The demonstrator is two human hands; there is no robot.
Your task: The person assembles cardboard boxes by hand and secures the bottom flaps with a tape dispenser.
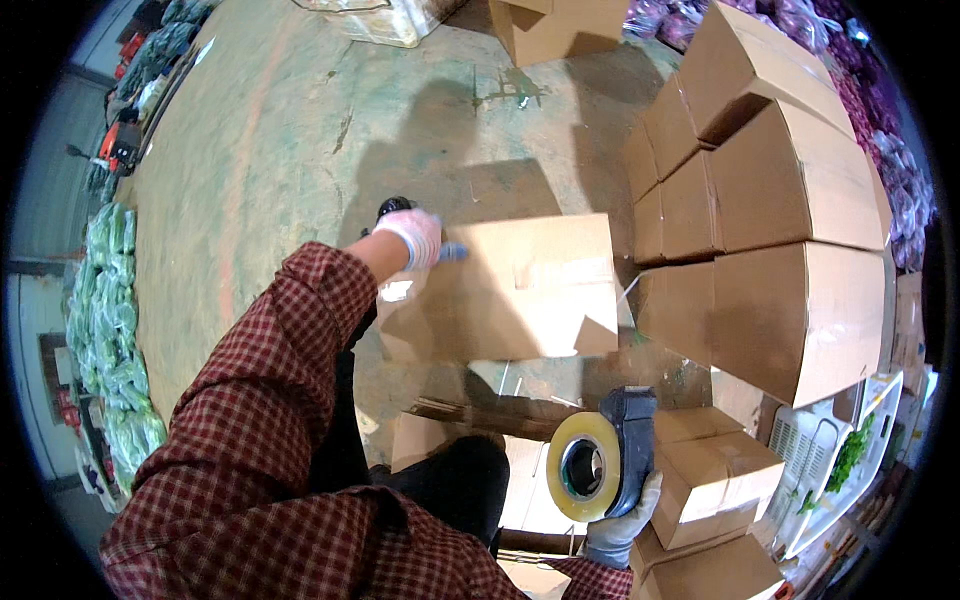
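Note:
My left hand (412, 236), in a pale glove with bluish fingertips, is at the far left corner of a closed cardboard box (545, 265). Its fingers lie over the edge onto the top, and the thumb is hidden. Clear tape crosses the right part of that top. A small dark rounded thing (393, 206) shows just beyond this hand; I cannot make out what it is. Low on the right, my right hand (615, 530), in a grey glove, grips a black tape dispenser (632, 440) carrying a wide roll of yellowish tape (570, 468). The dispenser is apart from the box.
Stacked cardboard boxes (760, 190) stand along the right, with smaller boxes (715, 470) nearer me. A white crate (800, 445) with greens is beyond those. Bagged green vegetables (105, 310) line the left wall. A whitish box (400, 22) sits on the concrete floor (270, 130) at the back.

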